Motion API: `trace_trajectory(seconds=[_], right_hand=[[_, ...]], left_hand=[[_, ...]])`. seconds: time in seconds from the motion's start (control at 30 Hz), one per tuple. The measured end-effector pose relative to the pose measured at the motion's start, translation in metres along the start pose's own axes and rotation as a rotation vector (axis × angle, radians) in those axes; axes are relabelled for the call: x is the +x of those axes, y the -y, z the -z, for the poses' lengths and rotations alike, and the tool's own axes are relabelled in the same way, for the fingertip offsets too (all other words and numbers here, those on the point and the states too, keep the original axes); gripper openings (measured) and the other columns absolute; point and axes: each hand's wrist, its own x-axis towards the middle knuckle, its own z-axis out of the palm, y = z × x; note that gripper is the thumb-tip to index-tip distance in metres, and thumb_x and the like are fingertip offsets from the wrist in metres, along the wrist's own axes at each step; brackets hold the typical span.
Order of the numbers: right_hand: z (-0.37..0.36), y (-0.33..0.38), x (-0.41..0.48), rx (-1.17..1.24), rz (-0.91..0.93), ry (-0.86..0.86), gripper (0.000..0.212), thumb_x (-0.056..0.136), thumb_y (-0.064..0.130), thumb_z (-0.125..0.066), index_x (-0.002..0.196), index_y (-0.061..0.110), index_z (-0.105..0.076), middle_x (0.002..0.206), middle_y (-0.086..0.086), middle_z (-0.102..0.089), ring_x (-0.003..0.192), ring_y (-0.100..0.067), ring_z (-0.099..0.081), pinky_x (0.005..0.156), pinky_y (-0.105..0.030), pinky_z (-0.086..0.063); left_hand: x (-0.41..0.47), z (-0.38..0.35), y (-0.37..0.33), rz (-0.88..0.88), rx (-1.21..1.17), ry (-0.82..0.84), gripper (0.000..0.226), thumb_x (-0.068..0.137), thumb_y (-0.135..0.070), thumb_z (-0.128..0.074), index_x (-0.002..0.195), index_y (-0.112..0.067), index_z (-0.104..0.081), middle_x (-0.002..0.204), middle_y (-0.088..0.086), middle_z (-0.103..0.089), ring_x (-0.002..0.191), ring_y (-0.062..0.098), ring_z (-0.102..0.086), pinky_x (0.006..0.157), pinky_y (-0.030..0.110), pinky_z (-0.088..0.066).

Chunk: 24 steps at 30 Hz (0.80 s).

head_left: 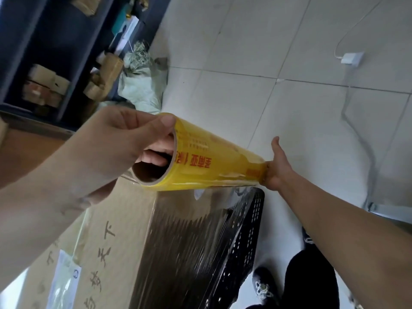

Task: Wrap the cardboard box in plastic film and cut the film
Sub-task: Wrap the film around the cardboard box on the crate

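left hand [124,134] grips the near end of the yellow roll of plastic film [211,166] above the brown cardboard box [107,241], fingers inside the core and thumb on top. right hand [277,166] holds the far end, fingers hidden. a clear stretched film sheet [189,241] drapes over the box. a black perforated plastic crate [247,230] sits against the box. beyond the box lies the white tiled floor [267,63].

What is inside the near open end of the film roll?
Fingers of the left hand hook into the film roll's core, thumb outside. Its far end is covered by the right hand.
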Motion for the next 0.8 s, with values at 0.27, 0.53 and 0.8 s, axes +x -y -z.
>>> trace_trajectory(seconds=[0.27, 0.53, 0.8], right_hand=[[-0.02, 0.024, 0.026, -0.027, -0.007, -0.03, 0.11, 0.069, 0.088, -0.039, 0.139, 0.004, -0.038, 0.11, -0.015, -0.06, 0.089, -0.03, -0.063, 0.051, -0.037, -0.051], [-0.035, 0.051, 0.046, -0.049, -0.031, 0.008, 0.105, 0.069, 0.087, -0.04, 0.137, 0.007, -0.042, 0.104, -0.016, -0.065, 0.086, -0.029, -0.067, 0.051, -0.037, -0.055], [-0.057, 0.065, 0.077, -0.144, -0.075, -0.039, 0.13, 0.04, 0.093, -0.054, 0.143, 0.017, -0.036, 0.12, -0.019, -0.062, 0.092, -0.037, -0.069, 0.06, -0.048, -0.057]], left_hand=[[0.034, 0.015, -0.005, 0.102, -0.02, -0.072, 0.051, 0.068, -0.03, -0.06, 0.103, 0.006, -0.069, 0.094, 0.021, -0.074, 0.079, 0.026, -0.073, 0.052, 0.021, -0.054], [0.064, 0.015, -0.019, 0.158, -0.066, -0.133, 0.032, 0.055, -0.027, -0.069, 0.077, -0.003, -0.073, 0.073, 0.011, -0.075, 0.061, 0.015, -0.07, 0.058, 0.023, -0.057], [0.082, 0.048, -0.013, 0.222, -0.107, -0.125, 0.025, 0.052, -0.019, -0.087, 0.069, -0.006, -0.075, 0.074, 0.014, -0.073, 0.065, 0.021, -0.068, 0.061, 0.025, -0.058]])
